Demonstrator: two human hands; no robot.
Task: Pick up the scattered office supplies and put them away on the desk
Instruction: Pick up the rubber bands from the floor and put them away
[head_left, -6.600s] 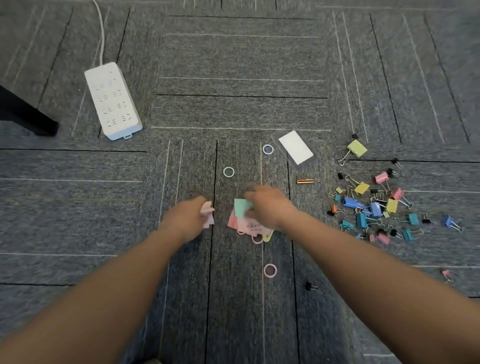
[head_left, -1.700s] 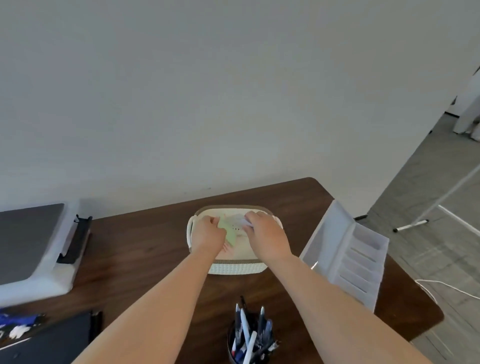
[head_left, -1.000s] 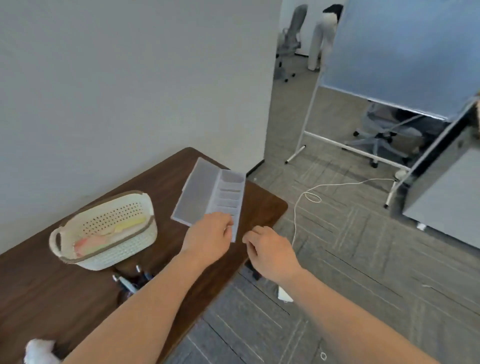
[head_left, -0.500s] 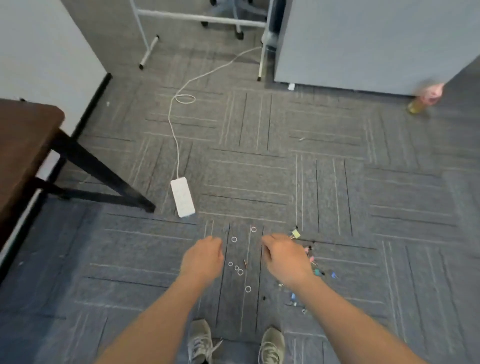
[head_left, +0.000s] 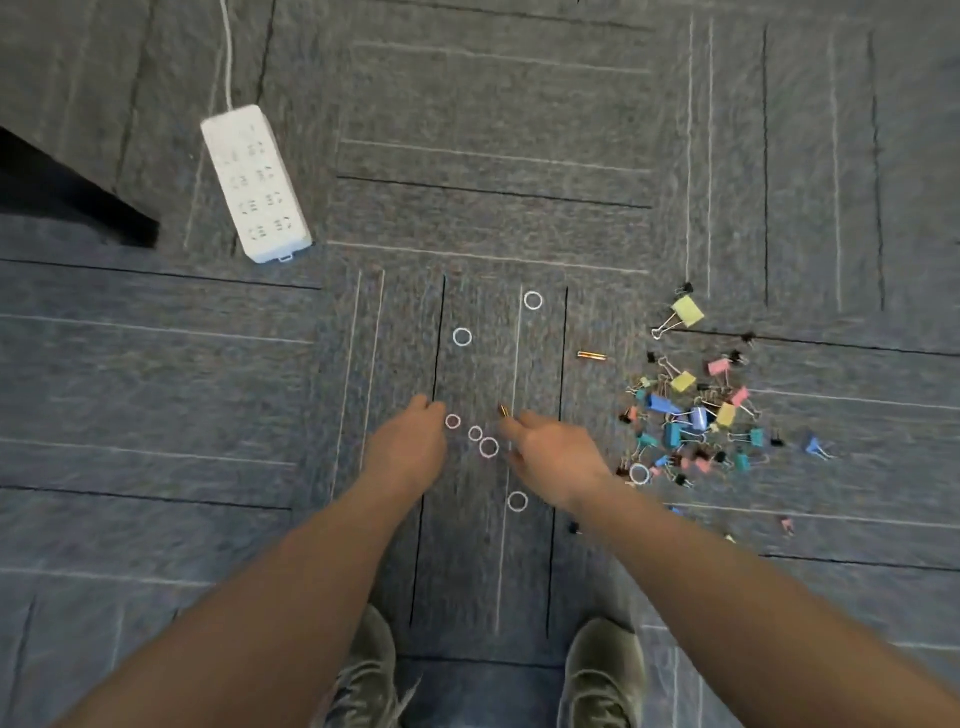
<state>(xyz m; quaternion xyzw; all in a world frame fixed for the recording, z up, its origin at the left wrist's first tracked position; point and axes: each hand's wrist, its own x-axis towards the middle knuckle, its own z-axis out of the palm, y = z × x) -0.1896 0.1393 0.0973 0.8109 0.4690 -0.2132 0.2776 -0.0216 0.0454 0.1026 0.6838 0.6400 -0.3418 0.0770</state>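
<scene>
My left hand (head_left: 410, 447) is low over the carpet (head_left: 156, 415), fingers loosely curled, palm down, holding nothing I can see, fingertips just beside a small thin ring (head_left: 453, 421). My right hand (head_left: 553, 457) is likewise empty, fingers partly spread, index reaching toward a short dark-and-brass cylinder (head_left: 503, 411) just past its tip. Between the two hands lie two more thin round rings (head_left: 489, 447), one nearly touching the other. Further rings sit farther out (head_left: 462, 337), (head_left: 533, 300), one nearer my feet (head_left: 517, 502), another at the edge of the clip pile (head_left: 640, 474). A second small brass-coloured cylinder (head_left: 591, 356) lies flat, apart from the rest. To the right is a loose heap of binder clips (head_left: 691, 421): folded bodies in yellow, pink, blue, teal and black with wire handles; one yellow clip (head_left: 687, 312) sits apart above the heap. Carpet is grey, short-pile, ribbed tiles with dark seams. A white rectangular plastic power strip (head_left: 257, 184) with cord lies upper left. My grey shoes (head_left: 605, 670) show at bottom edge.
</scene>
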